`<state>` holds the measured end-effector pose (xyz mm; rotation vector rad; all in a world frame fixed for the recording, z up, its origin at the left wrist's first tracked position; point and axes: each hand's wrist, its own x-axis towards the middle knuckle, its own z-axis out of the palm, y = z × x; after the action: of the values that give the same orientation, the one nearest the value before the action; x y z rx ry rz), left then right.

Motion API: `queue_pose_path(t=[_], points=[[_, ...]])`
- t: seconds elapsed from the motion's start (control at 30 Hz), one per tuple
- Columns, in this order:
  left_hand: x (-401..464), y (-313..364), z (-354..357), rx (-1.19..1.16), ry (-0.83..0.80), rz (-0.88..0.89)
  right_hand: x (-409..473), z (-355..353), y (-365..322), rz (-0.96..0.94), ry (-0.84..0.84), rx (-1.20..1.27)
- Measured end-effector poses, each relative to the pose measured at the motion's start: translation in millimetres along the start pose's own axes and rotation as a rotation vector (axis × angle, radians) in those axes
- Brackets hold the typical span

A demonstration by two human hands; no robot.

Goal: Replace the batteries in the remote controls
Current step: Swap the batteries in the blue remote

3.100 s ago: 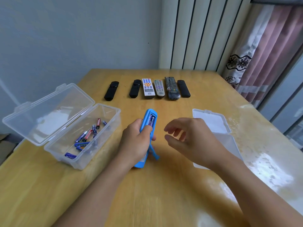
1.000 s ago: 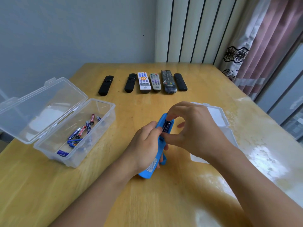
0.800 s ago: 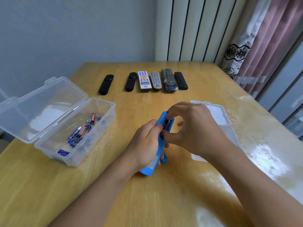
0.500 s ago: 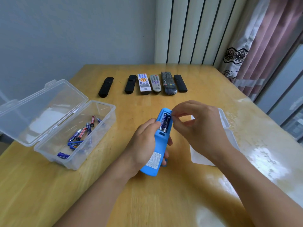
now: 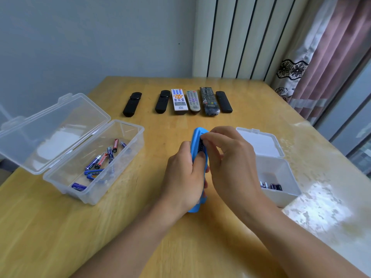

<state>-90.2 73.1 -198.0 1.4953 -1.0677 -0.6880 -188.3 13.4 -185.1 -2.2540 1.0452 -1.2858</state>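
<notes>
Left hand point(image 5: 185, 177) wrapped round blue remote point(image 5: 197, 137), held on edge above table point(image 5: 140, 237). Right hand point(image 5: 230, 157) fingertips pinched at battery point(image 5: 201, 146) in open bay; seated or half out, hard to tell. Risk: battery slipping from pinch and rolling off, or spring end flicking it loose. Left: clear box point(image 5: 128, 137) with loose batteries. Right: white box point(image 5: 281, 167), a few cells. Far: six remotes point(image 5: 179, 100) in row.

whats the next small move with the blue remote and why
Probably lift the battery out: the right hand pinches it at the open bay of the blue remote control, which the left hand grips; the white plastic box alongside already holds batteries.
</notes>
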Motion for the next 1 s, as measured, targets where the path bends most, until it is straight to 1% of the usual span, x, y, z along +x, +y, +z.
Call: queue_pose_path(t=[0.1, 0.17, 0.3, 0.47, 0.6, 0.7, 0.77, 0.9, 1.0], points=[[3.7, -1.5, -4.2, 0.156, 0.02, 0.092, 3.6, 1.8, 0.7, -0.002, 0.021, 0.043], [5.0, -0.8, -5.0, 0.202, 0.003, 0.136, 5.9, 0.6, 2.7, 0.011, 0.031, 0.104], [5.7, -3.5, -6.4, 0.217, -0.028, 0.119, 9.1, -0.1, 4.9, 0.022, -0.011, 0.106], [5.5, -9.1, -7.4, 0.109, -0.075, 0.032, 14.7, -1.6, 4.2, 0.043, -0.116, 0.058], [10.9, -10.6, -14.3, 0.034, -0.103, -0.033, 12.3, -5.2, 1.3, 0.085, -0.163, 0.114], [14.1, -8.3, -18.4, -0.033, -0.162, -0.052, 12.5, -8.9, -1.3, 0.069, -0.11, 0.187], [14.0, -5.7, -17.8, -0.049, -0.17, -0.046, 13.5, -10.5, -1.5, 0.06, -0.074, 0.25], [14.0, -2.3, -17.0, -0.089, -0.161, -0.051, 15.7, -12.1, 1.3, 0.157, -0.099, 0.409], [15.2, 0.8, -19.2, -0.154, -0.14, -0.123, 25.4, -19.7, -2.6, 0.247, 0.029, 0.625]])
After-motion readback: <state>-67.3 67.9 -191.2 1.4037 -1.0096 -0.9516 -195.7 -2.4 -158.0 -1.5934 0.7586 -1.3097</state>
